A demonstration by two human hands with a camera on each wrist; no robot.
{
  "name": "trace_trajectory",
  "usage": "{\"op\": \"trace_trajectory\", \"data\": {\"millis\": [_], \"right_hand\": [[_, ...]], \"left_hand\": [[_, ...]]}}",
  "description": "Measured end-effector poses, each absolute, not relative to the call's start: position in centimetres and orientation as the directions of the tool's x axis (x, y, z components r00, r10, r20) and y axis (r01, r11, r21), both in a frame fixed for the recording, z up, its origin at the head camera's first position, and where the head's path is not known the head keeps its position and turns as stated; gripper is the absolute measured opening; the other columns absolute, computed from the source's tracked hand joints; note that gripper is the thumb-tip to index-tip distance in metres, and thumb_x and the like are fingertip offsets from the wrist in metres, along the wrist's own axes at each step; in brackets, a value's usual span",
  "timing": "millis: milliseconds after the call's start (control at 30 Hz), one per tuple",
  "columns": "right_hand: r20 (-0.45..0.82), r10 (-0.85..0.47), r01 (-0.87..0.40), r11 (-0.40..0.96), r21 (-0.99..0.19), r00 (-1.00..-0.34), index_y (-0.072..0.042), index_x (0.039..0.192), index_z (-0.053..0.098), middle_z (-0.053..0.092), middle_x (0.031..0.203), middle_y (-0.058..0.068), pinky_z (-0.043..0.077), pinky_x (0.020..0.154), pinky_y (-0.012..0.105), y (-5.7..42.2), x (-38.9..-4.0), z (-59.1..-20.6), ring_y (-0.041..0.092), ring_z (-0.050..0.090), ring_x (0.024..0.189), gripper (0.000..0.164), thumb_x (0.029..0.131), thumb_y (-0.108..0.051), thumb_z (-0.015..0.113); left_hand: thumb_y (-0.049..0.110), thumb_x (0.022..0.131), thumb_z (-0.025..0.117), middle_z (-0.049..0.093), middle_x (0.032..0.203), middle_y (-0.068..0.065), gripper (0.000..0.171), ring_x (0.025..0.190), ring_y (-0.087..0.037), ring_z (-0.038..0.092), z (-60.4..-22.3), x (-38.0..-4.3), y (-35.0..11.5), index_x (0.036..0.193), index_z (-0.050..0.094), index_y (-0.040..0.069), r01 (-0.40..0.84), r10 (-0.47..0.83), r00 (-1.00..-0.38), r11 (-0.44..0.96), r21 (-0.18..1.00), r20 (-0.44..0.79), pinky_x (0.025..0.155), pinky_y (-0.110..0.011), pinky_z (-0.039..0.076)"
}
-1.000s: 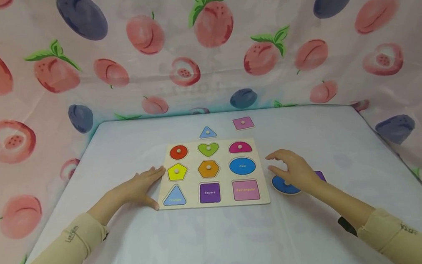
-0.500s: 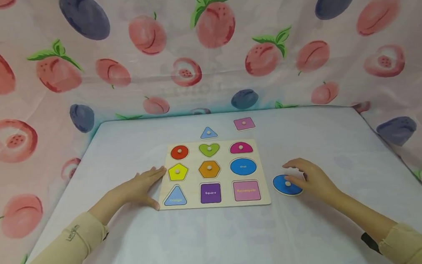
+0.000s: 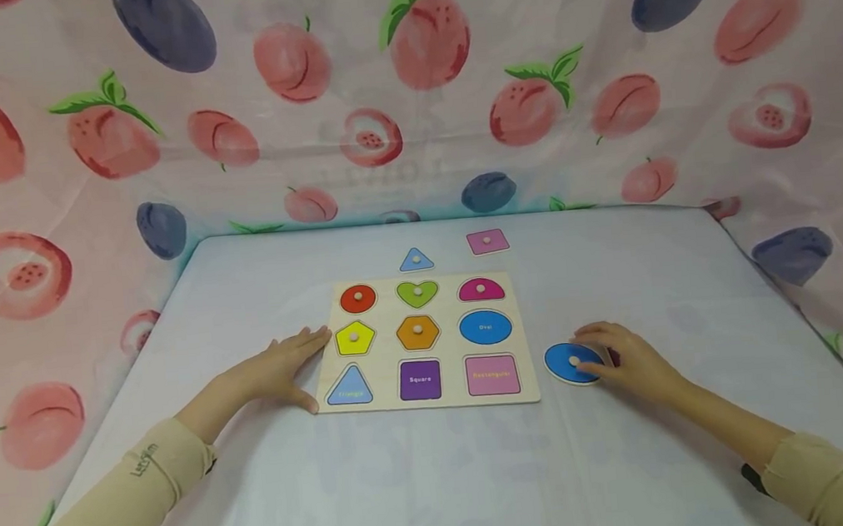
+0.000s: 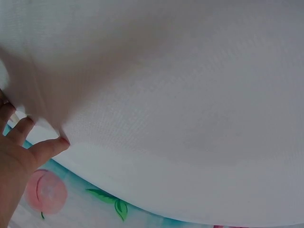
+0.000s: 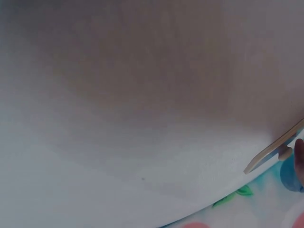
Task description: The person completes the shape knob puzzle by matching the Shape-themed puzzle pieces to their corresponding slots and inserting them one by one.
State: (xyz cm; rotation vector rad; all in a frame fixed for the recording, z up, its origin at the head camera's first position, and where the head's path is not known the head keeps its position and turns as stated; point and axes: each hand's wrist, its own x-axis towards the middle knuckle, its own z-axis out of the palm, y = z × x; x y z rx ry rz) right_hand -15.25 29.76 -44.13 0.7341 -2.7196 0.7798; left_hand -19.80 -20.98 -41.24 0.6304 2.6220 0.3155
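Note:
A wooden shape puzzle board (image 3: 386, 375) lies on the table in the head view. My left hand (image 3: 276, 374) rests at its left edge, fingers extended and thumb at the near corner. To the board's right lies a blue oval puzzle piece (image 3: 560, 365) with a round knob. My right hand (image 3: 633, 364) reaches over its right side, thumb beside the knob, index finger bent above the far edge, a gap between them. A small dark purple patch shows behind the thumb. The right wrist view shows a knobbed piece (image 5: 270, 156) edge-on, a fingertip near its knob.
Beyond the board lie a light blue triangle piece (image 3: 416, 260) and a pink rectangle piece (image 3: 488, 241). Several knobbed pieces fill the board's upper slots, among them an orange hexagon (image 3: 418, 333). Fruit-patterned cloth (image 3: 432, 128) rises behind the white-covered table (image 3: 440, 478).
My right hand has drawn back to the right from above the blue oval, and its fingers have lowered around the oval's right side. My left hand has stayed at the board's edge.

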Motion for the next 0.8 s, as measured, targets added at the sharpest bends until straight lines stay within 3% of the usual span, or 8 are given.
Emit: {"op": "trace_trajectory", "data": {"millis": [167, 533, 800], "right_hand": [[0.304, -0.413, -0.511, 0.746, -0.428, -0.858, -0.001, 0.104, 0.068, 0.066, 0.108, 0.013, 0.050, 0.084, 0.046, 29.64, -15.16, -44.18, 0.032, 0.060, 0.102, 0.033, 0.073, -0.009, 0.079], [0.224, -0.413, -0.469, 0.750, -0.467, -0.883, -0.006, 0.089, 0.070, 0.066, 0.106, 0.014, 0.050, 0.087, 0.050, 29.22, -15.34, -44.11, 0.035, 0.059, 0.103, 0.014, 0.077, -0.004, 0.075], [0.225, -0.429, -0.484, 0.754, -0.444, -0.875, -0.007, 0.086, 0.069, 0.066, 0.104, 0.014, 0.050, 0.087, 0.050, 29.01, -15.42, -44.02, 0.035, 0.059, 0.102, 0.011, 0.078, -0.003, 0.074]], "left_hand": [[0.044, 0.061, 0.084, 0.022, 0.156, -0.015, 0.115, 0.143, -0.040, 0.017, -41.38, -19.94, -20.98, 0.150, 0.022, 0.006, 0.384, 0.478, -0.807, 0.871, 0.307, -0.346, 0.109, -0.067, 0.016], [0.044, 0.061, 0.084, 0.022, 0.156, -0.016, 0.115, 0.143, -0.040, 0.017, -41.39, -19.95, -21.04, 0.149, 0.022, 0.005, 0.387, 0.483, -0.807, 0.867, 0.314, -0.341, 0.109, -0.067, 0.016], [0.044, 0.061, 0.084, 0.022, 0.156, -0.016, 0.115, 0.143, -0.040, 0.016, -41.31, -19.88, -21.01, 0.149, 0.022, 0.005, 0.378, 0.475, -0.810, 0.871, 0.314, -0.344, 0.109, -0.067, 0.016]]}}
